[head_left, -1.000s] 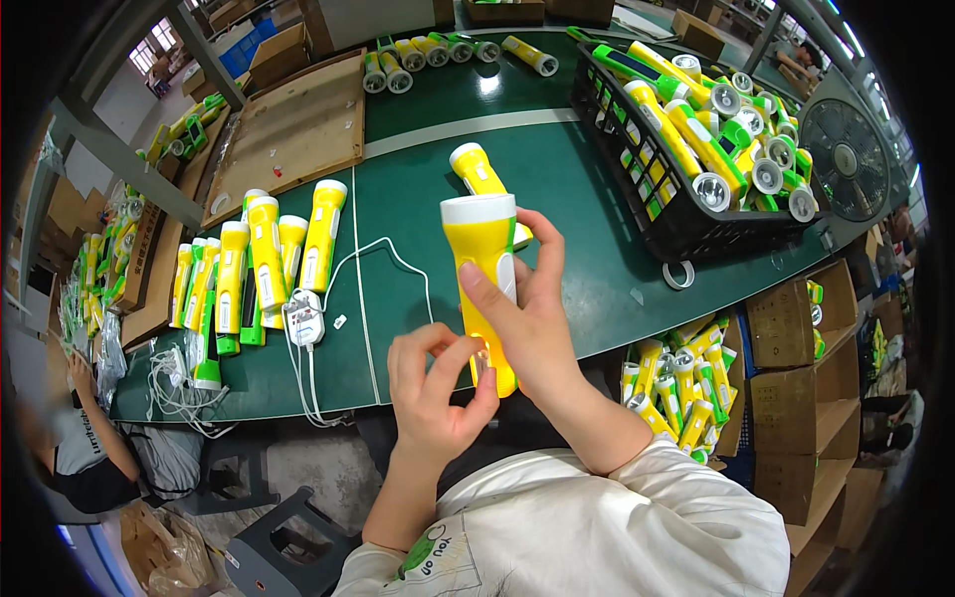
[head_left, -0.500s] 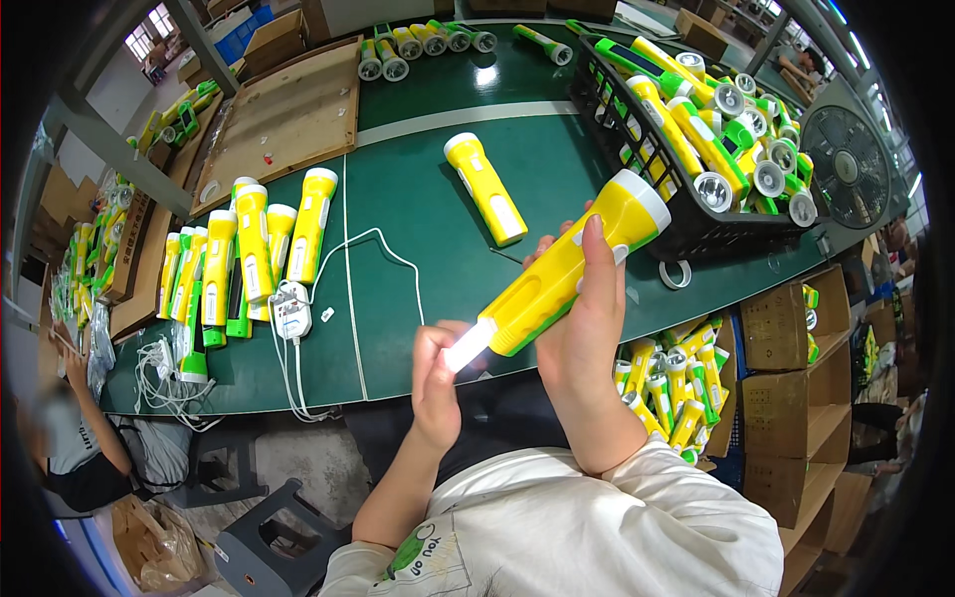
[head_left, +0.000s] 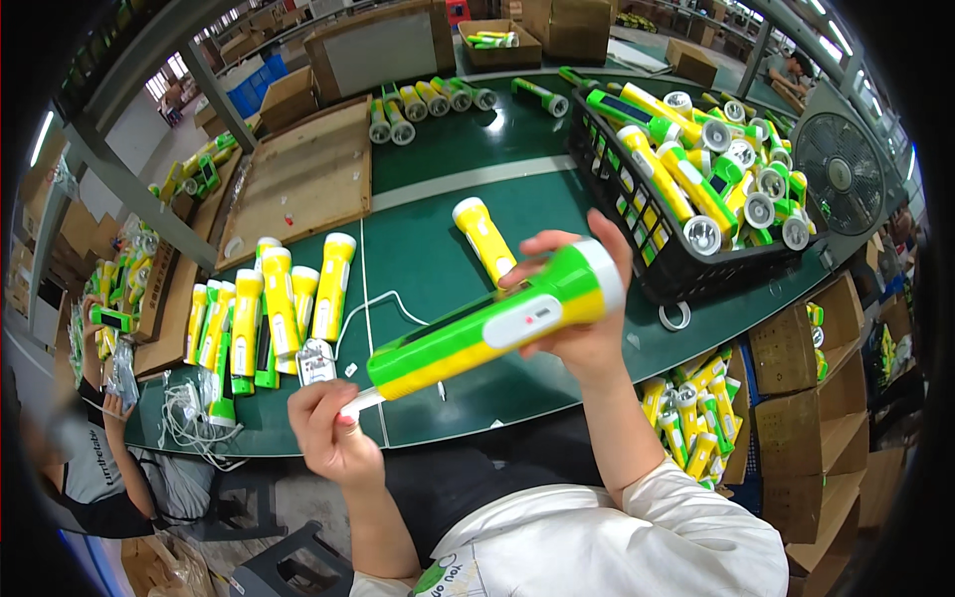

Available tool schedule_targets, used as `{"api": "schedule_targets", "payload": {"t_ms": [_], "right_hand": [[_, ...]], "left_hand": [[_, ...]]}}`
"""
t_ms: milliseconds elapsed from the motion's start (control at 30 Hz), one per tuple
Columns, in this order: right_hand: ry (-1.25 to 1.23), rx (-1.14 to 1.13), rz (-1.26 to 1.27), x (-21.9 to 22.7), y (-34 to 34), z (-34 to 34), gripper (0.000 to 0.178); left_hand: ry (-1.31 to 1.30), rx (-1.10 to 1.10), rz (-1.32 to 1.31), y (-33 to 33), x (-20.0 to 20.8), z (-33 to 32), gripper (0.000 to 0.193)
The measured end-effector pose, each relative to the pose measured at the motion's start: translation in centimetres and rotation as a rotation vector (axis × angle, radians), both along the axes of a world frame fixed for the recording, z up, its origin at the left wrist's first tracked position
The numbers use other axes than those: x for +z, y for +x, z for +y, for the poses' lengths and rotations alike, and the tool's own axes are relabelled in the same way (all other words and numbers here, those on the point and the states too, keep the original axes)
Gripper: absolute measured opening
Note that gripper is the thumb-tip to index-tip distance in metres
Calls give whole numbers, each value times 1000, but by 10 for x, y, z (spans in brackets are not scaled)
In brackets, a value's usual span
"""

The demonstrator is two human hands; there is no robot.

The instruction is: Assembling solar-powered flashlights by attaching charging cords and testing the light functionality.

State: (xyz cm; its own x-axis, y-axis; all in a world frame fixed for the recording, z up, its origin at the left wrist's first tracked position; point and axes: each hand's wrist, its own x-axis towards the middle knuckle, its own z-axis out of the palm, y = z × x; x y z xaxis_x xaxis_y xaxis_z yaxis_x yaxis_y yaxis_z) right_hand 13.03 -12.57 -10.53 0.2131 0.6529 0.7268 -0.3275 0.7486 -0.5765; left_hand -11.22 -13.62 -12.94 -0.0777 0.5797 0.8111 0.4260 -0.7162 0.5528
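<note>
A green and yellow flashlight (head_left: pixel 453 341) lies slantwise across the air above the table's front edge. Its white head points up to the right, and a white switch panel with a small red mark faces up. My right hand (head_left: pixel 595 348) is closed around it behind the head, fingers partly hidden. At the narrow tail end, my left hand (head_left: pixel 336 430) pinches a white piece sticking out. Beyond it a yellow flashlight (head_left: pixel 483 239) lies on the green table (head_left: pixel 418 239), partly covered by my right fingers.
Several flashlights (head_left: pixel 282 298) stand at the left beside a white charger (head_left: pixel 316 362) and cables. A black crate (head_left: pixel 686 269) heaped with flashlights stands at the right, near a fan (head_left: pixel 839 171). Cardboard boxes (head_left: pixel 791 438) flank the lower right. A co-worker sits at far left.
The flashlight has turned over from its yellow side to its green side and moved left and down, with both hands. The bright glow at its tail has gone. The view has tilted up.
</note>
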Motion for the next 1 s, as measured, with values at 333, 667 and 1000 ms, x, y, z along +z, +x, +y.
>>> {"api": "schedule_targets", "payload": {"t_ms": [333, 667, 1000], "right_hand": [[426, -173, -108, 53, -13, 17, 84], [587, -178, -139, 108, 0, 16, 84], [485, -26, -57, 96, 8, 10, 96]], "left_hand": [[365, 167, 277, 14, 59, 4, 36], [539, -255, -193, 57, 129, 33, 78], [518, -242, -230, 61, 121, 30, 81]]}}
